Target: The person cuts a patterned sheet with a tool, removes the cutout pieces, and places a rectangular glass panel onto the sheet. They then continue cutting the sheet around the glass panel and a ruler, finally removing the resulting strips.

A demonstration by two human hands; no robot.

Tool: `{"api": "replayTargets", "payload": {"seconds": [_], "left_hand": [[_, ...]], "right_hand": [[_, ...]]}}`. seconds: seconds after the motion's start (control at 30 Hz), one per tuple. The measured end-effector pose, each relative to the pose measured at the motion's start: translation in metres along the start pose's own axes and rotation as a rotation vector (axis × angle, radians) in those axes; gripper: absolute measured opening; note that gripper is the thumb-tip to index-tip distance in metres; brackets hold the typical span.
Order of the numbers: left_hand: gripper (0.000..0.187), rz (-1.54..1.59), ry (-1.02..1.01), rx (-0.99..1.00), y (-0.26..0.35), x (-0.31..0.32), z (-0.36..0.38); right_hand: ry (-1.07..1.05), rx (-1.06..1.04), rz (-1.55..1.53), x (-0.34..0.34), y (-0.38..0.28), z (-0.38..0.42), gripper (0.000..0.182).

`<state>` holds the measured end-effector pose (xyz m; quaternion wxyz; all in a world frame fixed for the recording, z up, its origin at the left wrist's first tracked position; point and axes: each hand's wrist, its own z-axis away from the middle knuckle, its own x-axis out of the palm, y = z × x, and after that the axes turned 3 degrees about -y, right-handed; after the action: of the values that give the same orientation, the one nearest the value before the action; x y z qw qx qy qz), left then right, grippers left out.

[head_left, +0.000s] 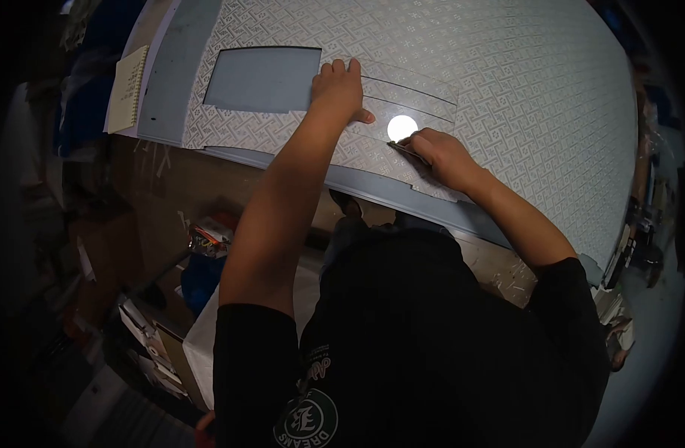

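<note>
A pale sheet with a silvery geometric pattern [521, 97] covers most of the work table. On it lies a clear flat template [424, 91] with thin dark lines and a bright light reflection. My left hand [338, 91] presses on the template's left end, fingers forward and thumb spread to the right. In my right hand [441, 155] is a slim cutter knife [406, 151], its tip against the sheet at the template's near edge. Left of my left hand, a rectangular opening [264, 79] in the sheet shows the grey-blue surface underneath.
A spiral notepad [128, 89] with handwriting lies at the table's left end. The grey-blue table edge [372, 184] runs in front of my body. Below on the left are a blue bag [200, 280] and boxes with papers [152, 347]. Scraps lie on the floor.
</note>
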<state>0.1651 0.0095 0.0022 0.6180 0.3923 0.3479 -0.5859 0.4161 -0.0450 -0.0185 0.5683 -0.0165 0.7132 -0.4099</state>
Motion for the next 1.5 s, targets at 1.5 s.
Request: {"api": "replayTargets", "payload": {"seconds": [1.5], "left_hand": [[0.106, -0.032, 0.083, 0.36, -0.043, 0.003, -0.012]], "right_hand": [[0.159, 0.137, 0.004, 0.05, -0.053, -0.082, 0.024]]}}
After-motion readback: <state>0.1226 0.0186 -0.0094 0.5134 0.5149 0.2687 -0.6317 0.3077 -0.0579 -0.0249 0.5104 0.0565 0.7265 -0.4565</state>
